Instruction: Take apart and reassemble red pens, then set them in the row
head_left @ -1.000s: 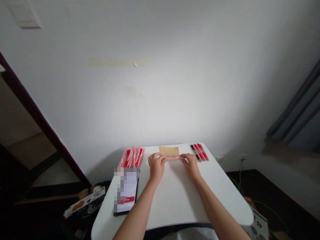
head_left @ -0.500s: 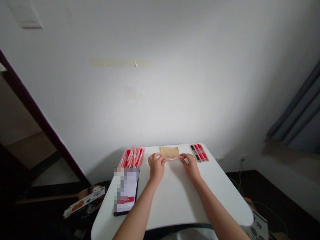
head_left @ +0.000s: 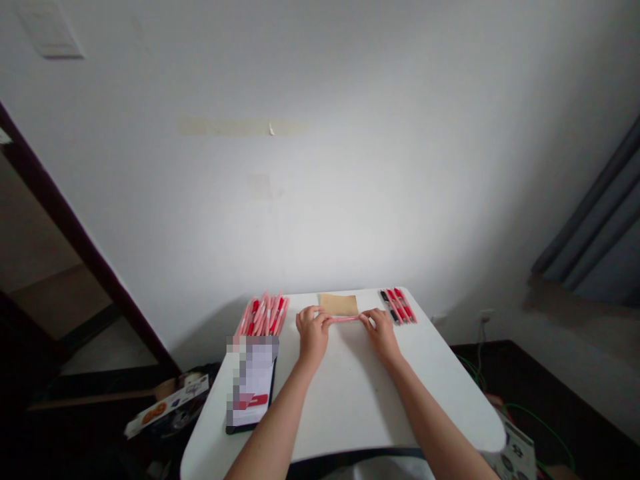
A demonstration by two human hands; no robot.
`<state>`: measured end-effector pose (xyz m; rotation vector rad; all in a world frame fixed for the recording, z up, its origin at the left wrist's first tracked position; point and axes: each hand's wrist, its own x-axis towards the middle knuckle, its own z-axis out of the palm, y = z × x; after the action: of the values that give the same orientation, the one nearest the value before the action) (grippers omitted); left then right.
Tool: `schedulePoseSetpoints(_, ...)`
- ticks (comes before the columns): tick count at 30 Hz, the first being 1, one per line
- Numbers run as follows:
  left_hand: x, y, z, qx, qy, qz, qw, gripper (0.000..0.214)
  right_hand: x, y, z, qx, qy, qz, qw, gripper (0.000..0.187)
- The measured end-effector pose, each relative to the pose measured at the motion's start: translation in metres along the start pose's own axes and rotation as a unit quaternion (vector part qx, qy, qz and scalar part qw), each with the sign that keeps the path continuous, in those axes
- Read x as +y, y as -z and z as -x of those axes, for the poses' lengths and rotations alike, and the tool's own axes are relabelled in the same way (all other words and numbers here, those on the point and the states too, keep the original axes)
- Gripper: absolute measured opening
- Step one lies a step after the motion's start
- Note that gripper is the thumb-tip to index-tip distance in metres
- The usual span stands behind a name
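A slim pink pen (head_left: 345, 319) is held level, side to side, above the middle of the white table (head_left: 350, 387). My left hand (head_left: 313, 333) pinches its left end between thumb and fingers. At the other end, the fingers of my right hand (head_left: 381, 335) close on the pen. Both tips are hidden by the fingers. Just behind the pen lies a tan paper rectangle (head_left: 339, 304). A heap of pink and red pens (head_left: 263, 315) is to the left of my left hand. Beyond my right hand lie several black, pink and red pens (head_left: 399, 306) side by side.
A phone or tablet in a dark case (head_left: 255, 380), partly pixelated, lies at the table's left, beside my left forearm. The wall (head_left: 320, 200) rises directly behind the table. Boxes (head_left: 167, 407) sit on the floor at left, and green cables (head_left: 543, 423) at right.
Both hands keep hold of the pen in nearly the same place. The pen looks slightly more level, and its right end is more covered by my right fingers.
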<state>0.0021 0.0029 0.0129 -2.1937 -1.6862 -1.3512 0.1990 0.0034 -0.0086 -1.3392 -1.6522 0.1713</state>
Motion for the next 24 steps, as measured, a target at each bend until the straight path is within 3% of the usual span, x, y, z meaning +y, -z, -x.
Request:
schedulePoseSetpoints(9,-0.0038,-0.0047,0.0006,-0.001,0.003,-0.004,1.0,0.011,0.0008,0.0005,-0.0009,0.004,0.015,-0.021,1.0,0.031)
schedulePoseSetpoints(16,0.0,-0.0018,-0.0007,0.0,-0.011,0.015,1.0,0.009,0.0006,0.0005,-0.001,0.003,0.007,-0.009,1.0,0.042)
schedulePoseSetpoints(24,-0.0027,-0.0043,0.0008,-0.004,0.006,0.004,1.0,0.012,0.0033,-0.0009,-0.0007,-0.009,0.021,-0.014,1.0,0.034)
